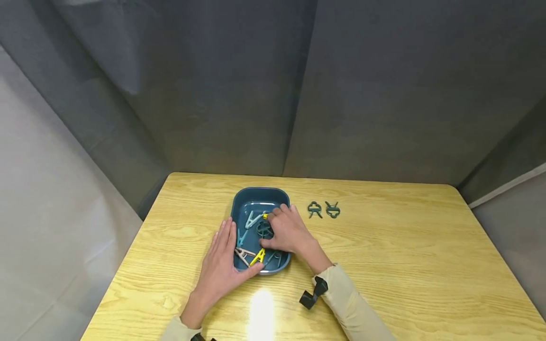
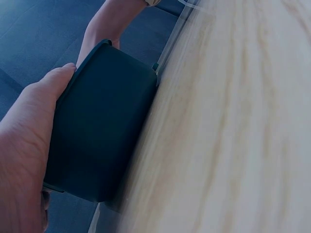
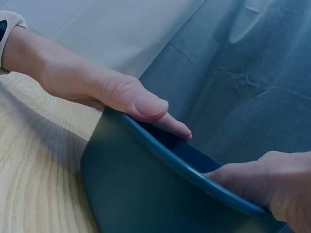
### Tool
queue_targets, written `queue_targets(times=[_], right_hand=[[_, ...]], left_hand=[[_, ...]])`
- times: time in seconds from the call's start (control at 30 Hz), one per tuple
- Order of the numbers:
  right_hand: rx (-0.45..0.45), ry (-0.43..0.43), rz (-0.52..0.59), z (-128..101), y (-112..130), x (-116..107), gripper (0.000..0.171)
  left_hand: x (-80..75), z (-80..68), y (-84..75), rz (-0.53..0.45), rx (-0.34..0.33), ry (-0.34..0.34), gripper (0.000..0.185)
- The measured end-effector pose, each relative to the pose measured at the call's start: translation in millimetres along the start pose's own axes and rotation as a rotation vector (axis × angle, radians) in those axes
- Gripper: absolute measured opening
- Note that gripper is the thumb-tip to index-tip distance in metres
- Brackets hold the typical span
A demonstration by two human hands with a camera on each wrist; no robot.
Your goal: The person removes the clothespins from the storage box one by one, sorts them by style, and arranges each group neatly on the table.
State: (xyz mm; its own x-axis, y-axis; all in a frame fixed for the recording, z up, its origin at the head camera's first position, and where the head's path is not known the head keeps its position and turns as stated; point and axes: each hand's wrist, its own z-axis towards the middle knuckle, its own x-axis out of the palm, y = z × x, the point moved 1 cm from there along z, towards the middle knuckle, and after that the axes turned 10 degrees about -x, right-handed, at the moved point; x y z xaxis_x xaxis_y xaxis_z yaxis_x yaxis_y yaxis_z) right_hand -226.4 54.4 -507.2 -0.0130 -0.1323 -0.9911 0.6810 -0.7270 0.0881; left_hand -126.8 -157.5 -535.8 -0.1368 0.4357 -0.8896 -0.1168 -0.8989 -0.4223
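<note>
A dark blue-green plastic bin [image 1: 261,195] stands on the table with several plastic clips inside. My left hand [image 1: 222,265] lies along its left wall, fingers straight on the outside and thumb over the near rim. Inside the bin, my right hand [image 1: 290,229] has its fingers bent and thumb apart. A dark green clip [image 1: 264,230] lies between that thumb and fingers; I cannot tell whether they pinch it. Next to the fingertips are a yellow clip [image 1: 265,216] and a pale blue clip [image 1: 252,219]. Near the bin's front are a pink clip [image 1: 244,253] and another yellow clip [image 1: 258,256].
Two dark green clips, a left one [image 1: 314,209] and a right one [image 1: 332,210], lie on the wooden table [image 1: 405,255] to the bin's right. Grey curtains [image 1: 375,94] hang behind the table's far edge.
</note>
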Motion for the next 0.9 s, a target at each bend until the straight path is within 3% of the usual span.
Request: queue_targets(times=[0.37, 0.63, 0.9], right_hand=[[-0.013, -0.113, 0.109, -10, -13, -18, 0.066], [0.067, -0.196, 0.128, -24, -35, -44, 0.062], [0.122, -0.210, 0.129, -36, -56, -54, 0.064]], left_hand=[[1.9, 1.9, -5.0, -0.004, 0.017, -0.003, 0.129], [4.3, 2.8, -7.8, -0.006, 0.019, -0.015, 0.130], [4.3, 4.4, -10.3, -0.023, 0.025, -0.027, 0.130]])
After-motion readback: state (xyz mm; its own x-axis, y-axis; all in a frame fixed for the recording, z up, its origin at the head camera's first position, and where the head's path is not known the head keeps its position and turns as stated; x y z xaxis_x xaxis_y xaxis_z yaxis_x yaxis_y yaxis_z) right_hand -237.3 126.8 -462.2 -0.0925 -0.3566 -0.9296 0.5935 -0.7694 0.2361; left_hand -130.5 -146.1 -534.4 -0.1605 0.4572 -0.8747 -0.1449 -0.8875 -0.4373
